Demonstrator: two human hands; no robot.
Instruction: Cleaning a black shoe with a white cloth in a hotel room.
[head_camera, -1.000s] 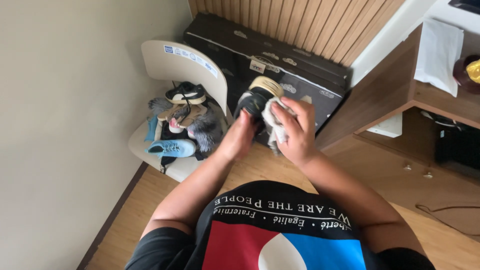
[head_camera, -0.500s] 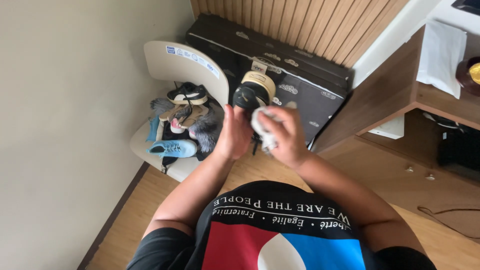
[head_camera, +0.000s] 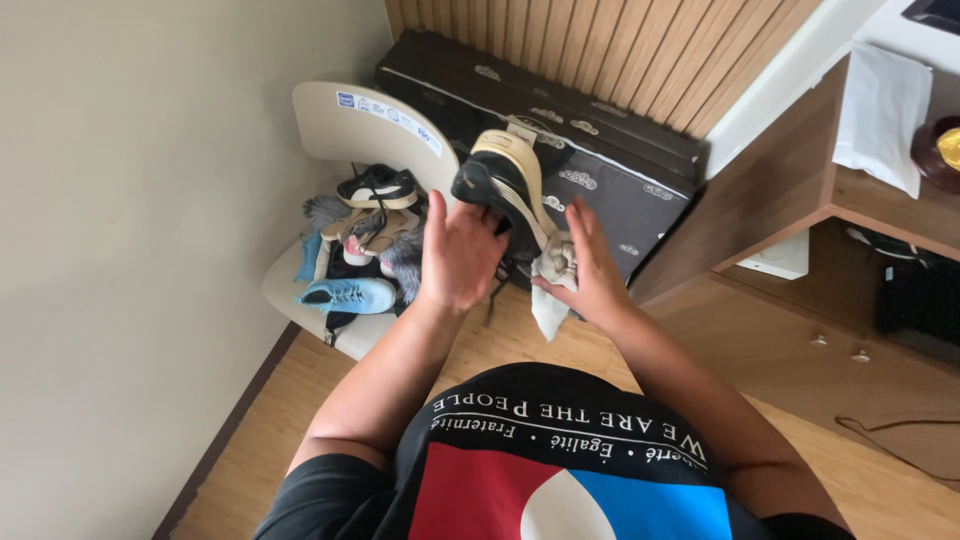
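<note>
Between the hands: black shoe (head_camera: 498, 185) with cream sole, raised in front of the chest, sole turned right.
Left hand (head_camera: 458, 255): fingers wrapped round the shoe's near end.
Right hand (head_camera: 590, 270): closed on a white cloth (head_camera: 553, 280) touching the sole.
Left, far: chair (head_camera: 365, 125) piled with shoes (head_camera: 365, 240).
Risk: one-handed hold looks light; hard rubbing could likely twist the shoe loose.

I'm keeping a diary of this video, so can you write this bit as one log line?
left hand: holds black shoe | right hand: holds white cloth against its pale sole | chair: piled shoes
</note>
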